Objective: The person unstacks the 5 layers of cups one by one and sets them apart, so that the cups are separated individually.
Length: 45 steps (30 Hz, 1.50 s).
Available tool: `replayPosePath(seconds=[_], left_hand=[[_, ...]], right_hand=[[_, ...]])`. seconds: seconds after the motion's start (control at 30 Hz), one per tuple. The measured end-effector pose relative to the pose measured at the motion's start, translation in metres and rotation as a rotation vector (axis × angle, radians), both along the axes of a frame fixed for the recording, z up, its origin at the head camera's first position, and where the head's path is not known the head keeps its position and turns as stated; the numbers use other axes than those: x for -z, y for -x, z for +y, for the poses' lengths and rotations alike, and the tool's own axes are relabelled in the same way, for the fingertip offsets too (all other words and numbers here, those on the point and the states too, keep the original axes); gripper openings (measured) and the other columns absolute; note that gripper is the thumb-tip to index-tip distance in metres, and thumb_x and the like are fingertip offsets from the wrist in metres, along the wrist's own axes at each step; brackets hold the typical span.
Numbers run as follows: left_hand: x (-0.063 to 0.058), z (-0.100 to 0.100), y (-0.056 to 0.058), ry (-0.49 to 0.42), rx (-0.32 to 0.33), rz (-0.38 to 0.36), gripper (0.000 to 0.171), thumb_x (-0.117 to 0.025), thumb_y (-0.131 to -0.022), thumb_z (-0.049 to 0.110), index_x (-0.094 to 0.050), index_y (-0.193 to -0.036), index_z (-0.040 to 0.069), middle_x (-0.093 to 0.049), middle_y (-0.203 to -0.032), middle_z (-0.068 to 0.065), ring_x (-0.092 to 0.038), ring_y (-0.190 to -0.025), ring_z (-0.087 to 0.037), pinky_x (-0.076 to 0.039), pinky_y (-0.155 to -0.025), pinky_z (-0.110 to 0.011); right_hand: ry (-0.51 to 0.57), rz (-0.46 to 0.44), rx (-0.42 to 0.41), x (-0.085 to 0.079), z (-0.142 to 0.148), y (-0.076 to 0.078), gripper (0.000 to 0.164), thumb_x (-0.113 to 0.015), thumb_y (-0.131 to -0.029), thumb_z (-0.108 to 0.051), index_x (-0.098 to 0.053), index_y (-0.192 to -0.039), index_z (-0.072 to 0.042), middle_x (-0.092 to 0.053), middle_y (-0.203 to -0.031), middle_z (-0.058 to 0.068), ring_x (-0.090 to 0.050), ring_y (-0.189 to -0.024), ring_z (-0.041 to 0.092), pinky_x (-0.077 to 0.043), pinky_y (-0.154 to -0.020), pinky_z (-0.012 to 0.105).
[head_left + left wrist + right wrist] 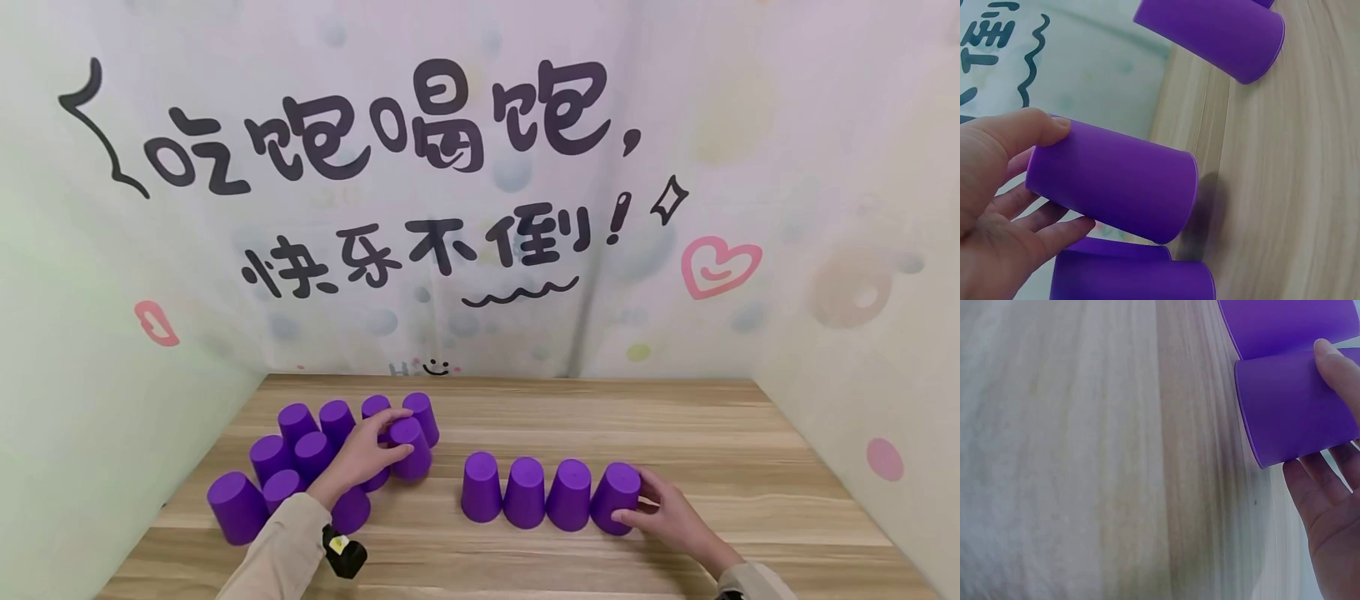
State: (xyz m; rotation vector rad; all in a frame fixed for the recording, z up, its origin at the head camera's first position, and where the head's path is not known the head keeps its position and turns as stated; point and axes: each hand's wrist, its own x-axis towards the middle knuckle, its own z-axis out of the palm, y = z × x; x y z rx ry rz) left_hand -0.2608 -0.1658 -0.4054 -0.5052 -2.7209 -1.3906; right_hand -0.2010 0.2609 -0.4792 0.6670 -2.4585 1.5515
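Note:
My left hand (pixel 363 454) grips an upside-down purple cup (pixel 412 454) near its narrow closed end. In the left wrist view, the thumb lies on one side of this cup (pixel 1113 181) and the fingers on the other, with a shadow on the wood beside its rim. At the right end of a short row of upside-down purple cups (pixel 523 496), my right hand (pixel 675 517) holds the last cup (pixel 615 500) between thumb and fingers. The right wrist view shows that cup (pixel 1294 409) right against its neighbour (pixel 1291 325), its rim at the tabletop.
Several more upside-down purple cups (pixel 238 508) stand grouped at the left, partly hidden behind my left hand and sleeve (pixel 277 546). The wooden table (pixel 600 417) meets a printed backdrop (pixel 480 333) at the back, with pale walls on both sides.

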Motion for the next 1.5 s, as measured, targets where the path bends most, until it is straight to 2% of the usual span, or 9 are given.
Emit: replayPosePath(seconds=[0.37, 0.5, 0.87, 1.1, 1.37, 1.5], left_hand=[[0.003, 0.003, 0.0, 0.105, -0.02, 0.026, 0.046, -0.065, -0.077, 0.004, -0.05, -0.121, 0.002, -0.052, -0.118, -0.018, -0.05, -0.106, -0.034, -0.04, -0.089, -0.047], [0.007, 0.005, 0.001, 0.128, -0.017, 0.026, 0.047, -0.065, -0.077, 0.003, -0.05, -0.122, 0.002, -0.051, -0.119, -0.019, -0.05, -0.106, -0.034, -0.04, -0.089, -0.048], [0.009, 0.008, 0.0, 0.141, -0.036, 0.015, 0.047, -0.063, -0.078, 0.002, -0.048, -0.123, 0.0, -0.049, -0.12, -0.023, -0.048, -0.108, -0.036, -0.039, -0.09, -0.049], [0.01, 0.009, 0.001, 0.12, -0.042, -0.002, 0.047, -0.062, -0.078, 0.002, -0.047, -0.122, -0.001, -0.047, -0.122, -0.024, -0.045, -0.11, -0.037, -0.037, -0.092, -0.049], [0.011, 0.009, 0.002, 0.125, -0.039, -0.006, 0.048, -0.061, -0.078, 0.002, -0.045, -0.123, -0.003, -0.046, -0.122, -0.025, -0.044, -0.111, -0.038, -0.036, -0.092, -0.05], [0.007, 0.008, 0.002, 0.117, -0.012, -0.003, 0.052, -0.061, -0.08, 0.004, -0.04, -0.127, -0.006, -0.044, -0.125, -0.024, -0.041, -0.115, -0.037, -0.033, -0.095, -0.049]], right_hand=[[0.01, 0.006, -0.01, 0.0, 0.001, 0.002, 0.052, -0.072, -0.07, -0.002, -0.047, -0.114, 0.01, -0.059, -0.102, 0.006, -0.055, -0.091, 0.0, -0.051, -0.073, 0.026], [0.008, 0.009, -0.012, 0.0, 0.001, 0.002, 0.052, -0.072, -0.07, -0.002, -0.047, -0.114, 0.01, -0.059, -0.102, 0.009, -0.055, -0.091, 0.0, -0.051, -0.073, 0.026], [0.011, 0.019, -0.012, 0.0, 0.001, 0.001, 0.052, -0.072, -0.071, -0.002, -0.047, -0.114, 0.01, -0.059, -0.102, 0.007, -0.055, -0.092, 0.0, -0.051, -0.073, 0.026], [0.008, 0.019, -0.013, 0.001, 0.001, 0.001, 0.051, -0.072, -0.071, -0.002, -0.047, -0.114, 0.009, -0.058, -0.102, 0.011, -0.055, -0.092, 0.0, -0.051, -0.073, 0.026], [0.02, 0.004, -0.001, 0.003, 0.002, 0.002, 0.052, -0.072, -0.07, -0.002, -0.047, -0.114, 0.01, -0.058, -0.103, -0.005, -0.054, -0.092, -0.001, -0.051, -0.074, 0.025], [0.021, 0.004, -0.007, 0.004, 0.002, 0.002, 0.052, -0.072, -0.07, -0.002, -0.046, -0.114, 0.01, -0.057, -0.103, -0.006, -0.055, -0.091, 0.0, -0.051, -0.073, 0.025]])
